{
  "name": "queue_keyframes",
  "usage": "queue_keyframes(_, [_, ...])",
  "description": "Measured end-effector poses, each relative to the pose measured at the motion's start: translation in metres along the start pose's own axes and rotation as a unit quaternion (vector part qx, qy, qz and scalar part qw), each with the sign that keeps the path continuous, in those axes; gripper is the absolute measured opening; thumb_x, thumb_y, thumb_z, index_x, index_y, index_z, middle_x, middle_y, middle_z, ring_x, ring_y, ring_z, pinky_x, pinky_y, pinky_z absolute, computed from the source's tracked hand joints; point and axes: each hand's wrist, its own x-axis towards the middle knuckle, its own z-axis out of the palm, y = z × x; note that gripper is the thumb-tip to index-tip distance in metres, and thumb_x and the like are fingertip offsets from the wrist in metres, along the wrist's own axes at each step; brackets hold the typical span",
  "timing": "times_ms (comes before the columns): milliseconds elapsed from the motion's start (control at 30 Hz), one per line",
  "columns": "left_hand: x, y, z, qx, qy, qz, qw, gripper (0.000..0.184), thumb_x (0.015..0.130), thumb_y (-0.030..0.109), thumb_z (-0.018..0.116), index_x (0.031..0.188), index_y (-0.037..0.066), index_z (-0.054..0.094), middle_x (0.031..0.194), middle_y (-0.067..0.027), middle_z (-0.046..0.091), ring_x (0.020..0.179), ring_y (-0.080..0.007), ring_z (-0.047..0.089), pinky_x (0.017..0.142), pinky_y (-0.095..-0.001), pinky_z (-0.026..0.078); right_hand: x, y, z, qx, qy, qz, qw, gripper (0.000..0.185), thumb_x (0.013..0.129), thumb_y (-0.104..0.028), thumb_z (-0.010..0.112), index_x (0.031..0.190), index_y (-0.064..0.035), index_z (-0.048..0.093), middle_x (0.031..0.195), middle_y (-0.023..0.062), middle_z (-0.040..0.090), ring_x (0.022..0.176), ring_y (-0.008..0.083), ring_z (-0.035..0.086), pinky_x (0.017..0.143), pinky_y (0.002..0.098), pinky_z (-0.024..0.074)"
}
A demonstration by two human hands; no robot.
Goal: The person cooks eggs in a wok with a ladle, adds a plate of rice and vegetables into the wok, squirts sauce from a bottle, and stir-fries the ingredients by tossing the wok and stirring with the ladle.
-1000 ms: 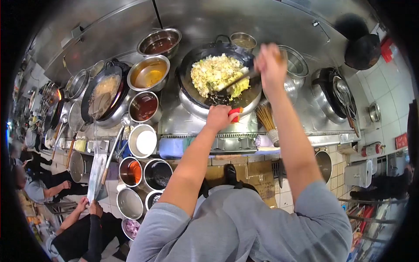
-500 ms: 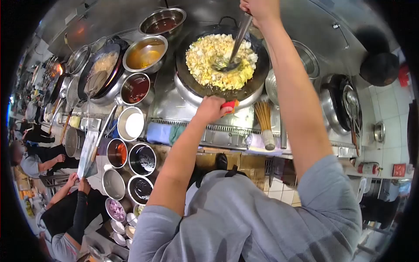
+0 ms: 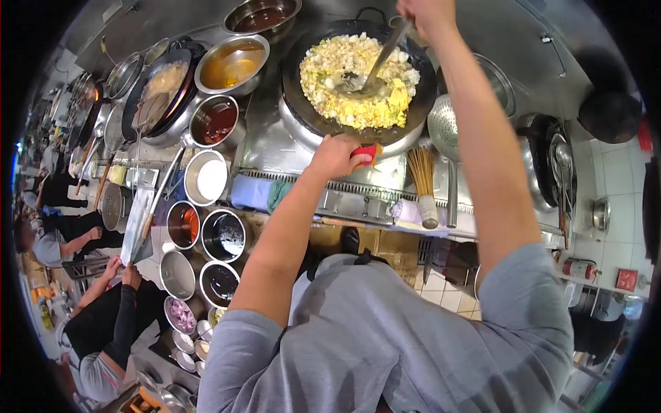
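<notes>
Fried rice with yellow egg (image 3: pixel 372 110) lies spread in a large black wok (image 3: pixel 313 127) on the stove. My left hand (image 3: pixel 337 157) is closed at the wok's near rim, gripping its handle; a red and yellow wrap (image 3: pixel 368 153) shows beside the thumb. Up at the top, my right hand (image 3: pixel 427 17) is closed round the handle of a metal ladle (image 3: pixel 392 51). The ladle's bowl rests in the rice, partly sunk in it.
Left of the wok stand metal bowls of oil (image 3: pixel 234 67) and dark red sauce (image 3: pixel 215 122), plus several seasoning pots (image 3: pixel 224 235). A bamboo brush (image 3: pixel 421 179) and a perforated skimmer (image 3: pixel 444 127) lie to the right. A co-worker (image 3: pixel 113 323) is at the lower left.
My right hand and the ladle have shifted slightly right and up, with the ladle's bowl still in the rice. The camera view has shifted a little. My left hand keeps its hold.
</notes>
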Motion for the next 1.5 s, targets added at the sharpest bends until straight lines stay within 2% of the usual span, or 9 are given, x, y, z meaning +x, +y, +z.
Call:
queue_keyframes(533, [-0.001, 0.003, 0.001, 0.019, 0.01, 0.014, 1.0, 0.043, 0.086, 0.05, 0.061, 0.088, 0.008, 0.067, 0.088, -0.0124, 0.067, 0.092, -0.0313, 0.062, 0.078, -0.0448, 0.044, 0.034, 0.022, -0.015, -0.093, 0.128, -0.026, 0.987, 0.027, 0.092, -0.026, 0.054, 0.07, -0.0113, 0.05, 0.05, -0.0018, 0.038, 0.04, 0.0149, 0.042, 0.038, 0.0313, 0.0339])
queue_keyframes(900, [-0.007, 0.007, 0.002, -0.007, 0.017, -0.014, 1.0, 0.041, 0.086, 0.048, 0.063, 0.088, 0.007, 0.067, 0.089, -0.0124, 0.067, 0.094, -0.0324, 0.062, 0.081, -0.0458, 0.046, 0.067, 0.007, -0.003, -0.212, -0.075, 0.072, 0.972, 0.025, 0.097, -0.027, 0.051, 0.077, -0.0124, 0.054, 0.056, -0.0014, 0.049, 0.047, 0.0119, 0.048, 0.042, 0.028, 0.0366])
queue_keyframes(1033, [0.0, -0.002, 0.005, -0.022, 0.012, 0.0, 1.0, 0.041, 0.086, 0.05, 0.061, 0.086, 0.01, 0.068, 0.09, -0.0094, 0.067, 0.093, -0.0305, 0.063, 0.08, -0.0456, 0.045, 0.029, -0.039, -0.061, 0.16, -0.192, 0.076, 0.965, 0.021, 0.099, -0.019, 0.047, 0.08, -0.0143, 0.054, 0.062, -0.0014, 0.051, 0.049, 0.0121, 0.049, 0.044, 0.027, 0.0385])
queue_keyframes(1100, [-0.002, 0.001, 0.0, -0.024, 0.006, -0.003, 1.0, 0.042, 0.086, 0.049, 0.062, 0.084, 0.008, 0.067, 0.089, -0.0123, 0.067, 0.092, -0.0324, 0.062, 0.08, -0.0453, 0.046, -0.056, -0.034, 0.001, -0.248, 0.101, 0.099, 0.958, 0.018, 0.095, -0.013, 0.052, 0.078, -0.0121, 0.052, 0.062, 0.0, 0.052, 0.051, 0.011, 0.05, 0.046, 0.0265, 0.0426])
queue_keyframes(1200, [0.001, 0.01, -0.004, -0.004, -0.006, -0.014, 1.0, 0.044, 0.086, 0.049, 0.062, 0.083, 0.005, 0.066, 0.085, -0.015, 0.066, 0.091, -0.035, 0.061, 0.081, -0.0468, 0.046, -0.024, 0.007, -0.024, 0.087, -0.234, -0.064, 0.966, 0.033, 0.091, -0.007, 0.053, 0.06, -0.009, 0.043, 0.051, 0.0006, 0.041, 0.044, 0.0131, 0.038, 0.045, 0.0286, 0.0338])
queue_keyframes(1300, [-0.002, 0.003, 0.011, 0.02, 0.004, -0.007, 1.0, 0.042, 0.086, 0.051, 0.06, 0.087, 0.01, 0.067, 0.088, -0.0093, 0.068, 0.093, -0.03, 0.062, 0.08, -0.0471, 0.044, -0.111, -0.107, 0.034, -0.154, 0.069, 0.041, 0.985, 0.024, 0.091, -0.009, 0.055, 0.069, -0.0136, 0.047, 0.058, -0.0013, 0.045, 0.052, 0.0101, 0.044, 0.048, 0.0239, 0.0389])
queue_keyframes(1400, [-0.001, 0.005, 0.008, 0.022, 0.017, -0.012, 1.0, 0.042, 0.085, 0.051, 0.061, 0.088, 0.01, 0.067, 0.088, -0.0095, 0.067, 0.094, -0.0295, 0.062, 0.081, -0.047, 0.044, -0.103, 0.016, -0.022, -0.249, -0.067, -0.104, 0.961, 0.025, 0.088, -0.008, 0.057, 0.066, -0.0155, 0.047, 0.058, -0.0011, 0.047, 0.051, 0.0129, 0.042, 0.053, 0.0229, 0.0394])
queue_keyframes(1433, [0.005, 0.003, 0.005, 0.014, 0.011, -0.016, 1.0, 0.042, 0.085, 0.051, 0.062, 0.088, 0.01, 0.067, 0.089, -0.0097, 0.067, 0.095, -0.0294, 0.062, 0.082, -0.0471, 0.044, -0.085, -0.017, -0.015, -0.313, 0.004, 0.044, 0.949, 0.026, 0.091, -0.017, 0.055, 0.067, -0.0157, 0.048, 0.058, -0.0008, 0.045, 0.051, 0.0132, 0.043, 0.05, 0.0254, 0.0392])
queue_keyframes(1500, [0.001, -0.002, 0.01, -0.014, 0.025, -0.005, 1.0, 0.041, 0.085, 0.05, 0.064, 0.087, 0.009, 0.067, 0.088, -0.0105, 0.067, 0.094, -0.0299, 0.062, 0.083, -0.047, 0.044, -0.062, -0.037, -0.051, -0.084, 0.039, -0.04, 0.995, 0.037, 0.094, -0.01, 0.053, 0.059, -0.0105, 0.042, 0.05, -0.0005, 0.038, 0.043, 0.012, 0.035, 0.045, 0.0292, 0.0316])
